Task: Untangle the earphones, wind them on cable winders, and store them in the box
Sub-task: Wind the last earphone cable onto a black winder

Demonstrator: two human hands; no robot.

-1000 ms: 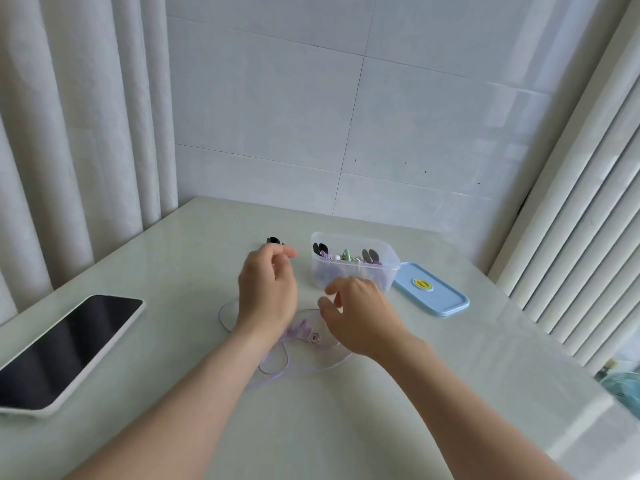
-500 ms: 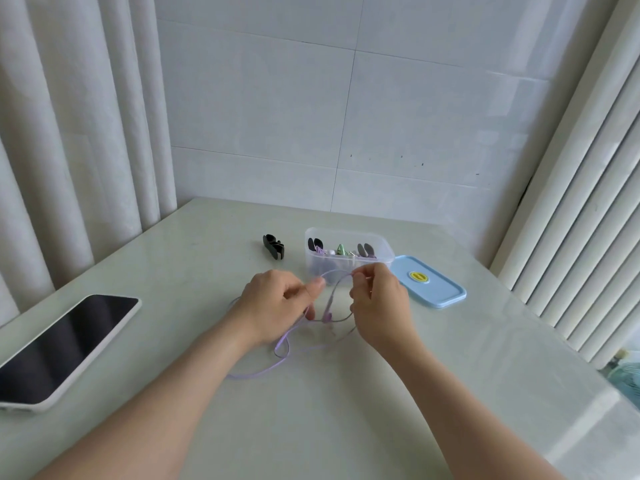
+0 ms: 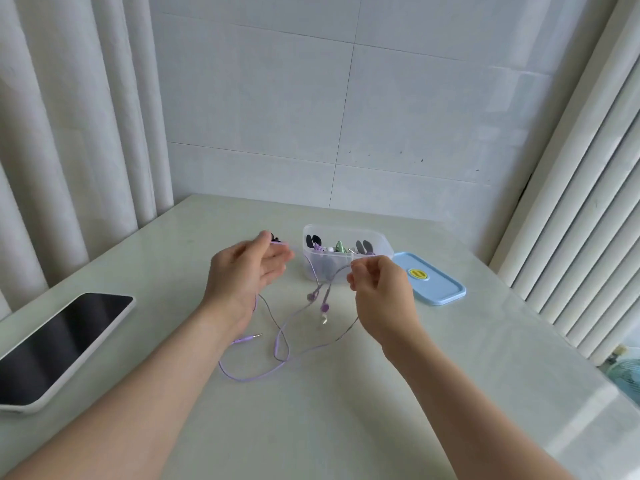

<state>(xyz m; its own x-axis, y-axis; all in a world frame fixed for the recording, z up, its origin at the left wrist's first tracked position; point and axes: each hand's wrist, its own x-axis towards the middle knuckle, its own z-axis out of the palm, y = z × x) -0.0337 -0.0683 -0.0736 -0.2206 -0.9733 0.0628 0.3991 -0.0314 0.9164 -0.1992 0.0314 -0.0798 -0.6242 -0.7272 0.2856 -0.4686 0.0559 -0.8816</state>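
Both forearms reach in from the near edge of the counter. The left hand is raised, its grip a pinch of thumb and forefinger on a purple bit of the purple earphones, the other fingers loosely extended toward the box. The right hand is raised too, fingers curled, gripping the cable at the fingertips. The cable arcs from that pinch down to two earbuds hanging between the hands above the counter. The rest of the cable lies in loose loops on the counter between the wrists, with the jack plug flat beside the left wrist. The clear plastic box stands open just beyond the hands, with small dark, green and purple pieces inside, too small to tell apart. The blue lid lies flat at the box's right side, close to it, and behind the right hand. A black cable winder is mostly hidden behind the left thumb. A phone lies screen up at the counter's left edge, well apart from the cable, with bare surface between it and the left forearm. The counter's far edge meets a tiled wall; curtains bound the left side and vertical blinds the right.
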